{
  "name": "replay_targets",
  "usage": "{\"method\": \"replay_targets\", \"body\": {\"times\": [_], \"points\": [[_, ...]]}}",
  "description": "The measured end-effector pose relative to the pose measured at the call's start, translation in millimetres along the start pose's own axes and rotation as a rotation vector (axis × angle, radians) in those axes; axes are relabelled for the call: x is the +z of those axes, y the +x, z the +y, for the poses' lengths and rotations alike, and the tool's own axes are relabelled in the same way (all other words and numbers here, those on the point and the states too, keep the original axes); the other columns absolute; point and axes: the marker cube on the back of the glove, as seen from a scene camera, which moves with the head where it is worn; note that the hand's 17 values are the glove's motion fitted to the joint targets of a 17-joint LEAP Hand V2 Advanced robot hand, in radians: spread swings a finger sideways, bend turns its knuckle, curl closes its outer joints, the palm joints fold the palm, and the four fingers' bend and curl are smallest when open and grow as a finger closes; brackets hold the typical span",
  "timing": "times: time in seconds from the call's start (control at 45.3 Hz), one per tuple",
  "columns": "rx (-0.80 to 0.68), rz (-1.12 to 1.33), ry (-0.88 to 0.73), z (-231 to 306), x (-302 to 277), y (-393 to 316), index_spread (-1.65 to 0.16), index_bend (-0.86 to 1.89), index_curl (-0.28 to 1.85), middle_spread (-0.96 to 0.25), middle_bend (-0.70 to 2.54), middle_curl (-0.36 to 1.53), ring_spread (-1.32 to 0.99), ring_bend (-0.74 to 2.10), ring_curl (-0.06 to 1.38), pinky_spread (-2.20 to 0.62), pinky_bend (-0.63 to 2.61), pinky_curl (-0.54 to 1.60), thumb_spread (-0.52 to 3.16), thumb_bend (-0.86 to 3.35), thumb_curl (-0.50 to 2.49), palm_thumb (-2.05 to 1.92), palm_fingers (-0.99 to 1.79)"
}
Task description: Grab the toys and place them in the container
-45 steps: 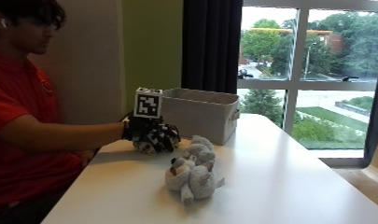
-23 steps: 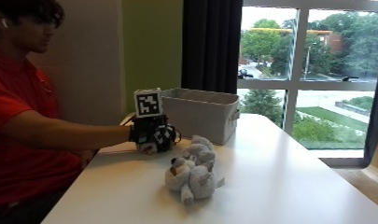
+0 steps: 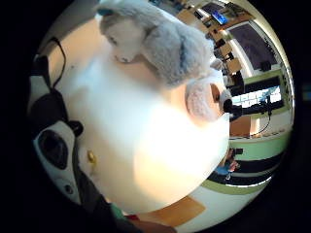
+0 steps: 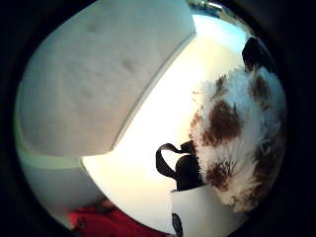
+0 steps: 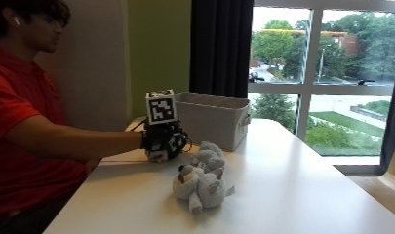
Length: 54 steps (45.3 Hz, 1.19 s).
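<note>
The gloved right hand (image 5: 163, 142) has its fingers wrapped round a spotted toy (image 4: 236, 143), close beside the container (image 5: 213, 118) where toys go

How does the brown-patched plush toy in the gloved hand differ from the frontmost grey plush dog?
Fur: the white plush toy with brown patches is spotted; the grey and white plush dog is not. State: the patched toy is in the gloved right hand's grip; the dog lies free on the white table. Both are outside the white plastic container.
</note>
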Motion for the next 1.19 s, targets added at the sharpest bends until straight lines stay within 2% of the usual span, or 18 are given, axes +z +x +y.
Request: {"method": "replay_targets", "body": {"times": [0.398,0.619,0.729,0.906,1.06,1.149,1.193], "points": [[0.018,-0.067,0.027,-7,-46,13,-0.54,0.41,0.55,-0.38,0.78,0.59,-0.43,1.09,0.52,-0.47,0.90,0.37,0.51,0.00,0.87,0.58,1.16],[0.044,-0.012,0.038,-22,-74,8,-0.55,0.39,0.63,-0.37,0.79,0.63,-0.42,1.10,0.52,-0.47,0.92,0.38,0.48,-0.01,0.93,0.57,1.14],[-0.009,0.036,0.043,-30,-91,7,-0.56,0.37,0.66,-0.37,0.78,0.64,-0.42,1.11,0.52,-0.47,0.92,0.38,0.47,-0.01,0.95,0.56,1.13],[0.119,-0.027,0.070,-56,-128,0,-0.57,0.33,0.71,-0.37,0.77,0.65,-0.42,1.11,0.52,-0.47,0.93,0.38,0.46,-0.01,0.99,0.56,1.12],[-0.015,-0.020,0.082,-72,-155,-6,-0.58,0.29,0.76,-0.37,0.75,0.66,-0.42,1.11,0.52,-0.47,0.93,0.38,0.45,-0.01,1.01,0.54,1.12],[0.065,-0.014,0.094,-85,-167,-14,-0.58,0.26,0.78,-0.37,0.74,0.66,-0.43,1.11,0.51,-0.47,0.94,0.38,0.46,-0.01,1.03,0.54,1.12],[0.044,-0.013,0.102,-91,-174,-21,-0.58,0.24,0.79,-0.37,0.74,0.67,-0.43,1.11,0.51,-0.47,0.93,0.38,0.46,-0.01,1.03,0.54,1.12]]}}
